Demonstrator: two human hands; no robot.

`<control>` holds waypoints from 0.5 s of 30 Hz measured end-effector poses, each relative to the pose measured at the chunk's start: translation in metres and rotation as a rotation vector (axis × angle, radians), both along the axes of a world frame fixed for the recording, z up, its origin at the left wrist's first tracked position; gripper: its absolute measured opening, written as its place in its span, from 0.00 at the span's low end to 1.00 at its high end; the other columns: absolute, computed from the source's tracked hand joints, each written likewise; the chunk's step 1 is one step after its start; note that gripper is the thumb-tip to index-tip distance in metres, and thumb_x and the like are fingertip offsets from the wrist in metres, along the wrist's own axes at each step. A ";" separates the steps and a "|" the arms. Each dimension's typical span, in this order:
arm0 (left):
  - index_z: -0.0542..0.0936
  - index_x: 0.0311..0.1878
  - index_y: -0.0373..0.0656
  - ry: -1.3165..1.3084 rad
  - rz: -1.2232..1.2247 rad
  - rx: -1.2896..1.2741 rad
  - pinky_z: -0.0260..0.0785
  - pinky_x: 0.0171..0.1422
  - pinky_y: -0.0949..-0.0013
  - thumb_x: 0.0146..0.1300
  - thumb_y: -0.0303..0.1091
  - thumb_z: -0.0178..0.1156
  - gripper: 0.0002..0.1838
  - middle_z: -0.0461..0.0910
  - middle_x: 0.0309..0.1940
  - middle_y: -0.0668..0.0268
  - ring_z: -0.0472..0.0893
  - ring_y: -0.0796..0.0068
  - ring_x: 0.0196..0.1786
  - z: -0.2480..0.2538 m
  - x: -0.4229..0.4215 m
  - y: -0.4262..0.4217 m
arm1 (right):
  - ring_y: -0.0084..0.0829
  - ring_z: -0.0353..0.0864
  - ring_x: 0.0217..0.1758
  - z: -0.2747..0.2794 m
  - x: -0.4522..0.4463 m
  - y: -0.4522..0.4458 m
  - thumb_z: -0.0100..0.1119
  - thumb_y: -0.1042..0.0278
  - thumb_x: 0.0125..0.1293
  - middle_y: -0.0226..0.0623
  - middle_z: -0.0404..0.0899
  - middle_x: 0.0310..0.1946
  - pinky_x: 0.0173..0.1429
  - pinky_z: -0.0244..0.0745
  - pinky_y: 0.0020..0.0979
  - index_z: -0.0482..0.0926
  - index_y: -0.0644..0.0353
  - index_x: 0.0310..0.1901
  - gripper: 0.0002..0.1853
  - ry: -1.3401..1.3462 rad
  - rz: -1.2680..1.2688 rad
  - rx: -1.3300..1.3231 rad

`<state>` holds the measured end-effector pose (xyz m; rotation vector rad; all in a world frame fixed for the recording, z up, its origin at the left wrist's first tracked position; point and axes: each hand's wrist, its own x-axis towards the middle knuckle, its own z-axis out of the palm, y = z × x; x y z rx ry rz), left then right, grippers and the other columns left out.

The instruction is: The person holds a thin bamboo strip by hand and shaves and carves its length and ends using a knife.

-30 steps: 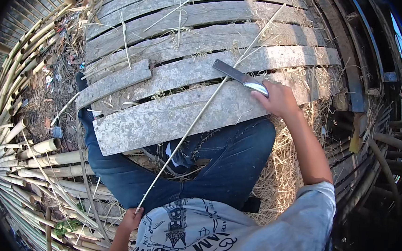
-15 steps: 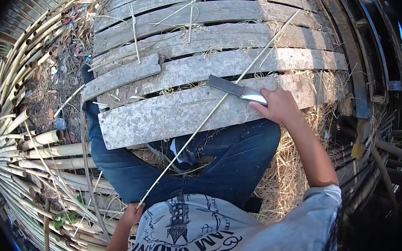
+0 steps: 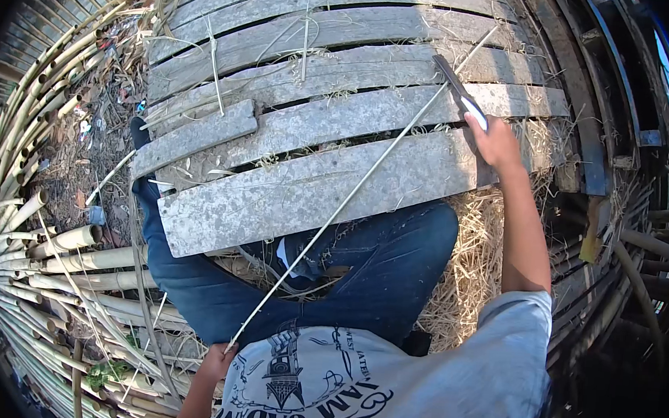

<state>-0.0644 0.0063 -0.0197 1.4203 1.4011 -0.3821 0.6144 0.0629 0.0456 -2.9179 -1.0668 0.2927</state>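
Note:
A long thin bamboo strip [image 3: 349, 197] runs slantwise from my lap up across the wooden slats. Its near end is pinched in my left hand [image 3: 218, 359], low beside my shirt. My right hand [image 3: 499, 143] is closed round the white handle of a knife [image 3: 456, 84] with a broad dark blade. The blade lies against or just over the strip near its far end; whether it touches I cannot tell. Underneath is the slatted wooden platform [image 3: 272, 204], its front plank above my knees.
A short loose board [image 3: 199, 137] lies on the platform's left. Several thin strips [image 3: 218, 74] are scattered on the slats. Bamboo poles [image 3: 73, 239] are piled at the left, and straw shavings [image 3: 468, 259] lie at the right beside my leg.
My right hand has moved the knife forward and to the right along the strip, turning the blade to point more away from me. My left hand still holds the near end.

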 end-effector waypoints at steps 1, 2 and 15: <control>0.76 0.27 0.33 0.006 -0.023 0.014 0.65 0.30 0.61 0.72 0.36 0.53 0.19 0.71 0.15 0.57 0.66 0.73 0.21 0.005 0.003 0.002 | 0.55 0.83 0.41 0.008 -0.011 0.000 0.54 0.36 0.64 0.55 0.83 0.33 0.50 0.76 0.47 0.83 0.64 0.41 0.31 0.000 0.005 0.006; 0.76 0.27 0.33 0.011 -0.047 0.025 0.65 0.30 0.61 0.72 0.36 0.53 0.19 0.71 0.15 0.58 0.67 0.74 0.21 0.010 0.006 0.003 | 0.55 0.83 0.41 0.016 -0.025 -0.001 0.55 0.36 0.64 0.55 0.83 0.33 0.50 0.75 0.47 0.83 0.65 0.40 0.32 0.123 0.133 -0.031; 0.75 0.22 0.38 -0.020 -0.088 -0.276 0.61 0.27 0.67 0.63 0.47 0.65 0.23 0.69 0.15 0.70 0.66 0.79 0.22 0.012 -0.014 0.022 | 0.55 0.82 0.43 0.001 -0.201 -0.024 0.60 0.47 0.63 0.55 0.83 0.35 0.48 0.76 0.48 0.80 0.66 0.42 0.24 0.365 0.093 -0.050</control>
